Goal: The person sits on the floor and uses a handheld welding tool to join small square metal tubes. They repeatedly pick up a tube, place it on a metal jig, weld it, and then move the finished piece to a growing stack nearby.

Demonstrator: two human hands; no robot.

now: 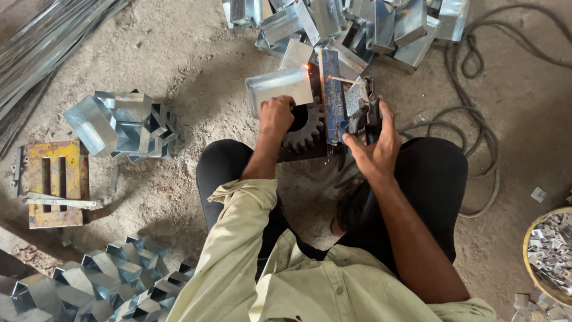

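I crouch on a dusty floor. My left hand (276, 113) presses down on a folded galvanised sheet-metal piece (279, 88) that lies against a blue steel block (332, 95). A dark gear wheel (304, 128) sits just under that hand. My right hand (376, 140) grips a black welding electrode holder (364, 113); its thin rod (345, 79) points left toward the blue block, where a small orange glow (310, 67) and sparks show at the joint.
A heap of finished metal pieces (351, 24) lies beyond. More stacks sit at left (122, 122) and lower left (107, 277). A yellow rusty jig (53, 182), long metal strips (42, 42), a looped black cable (476, 119) and a basket of small plates (551, 250) surround me.
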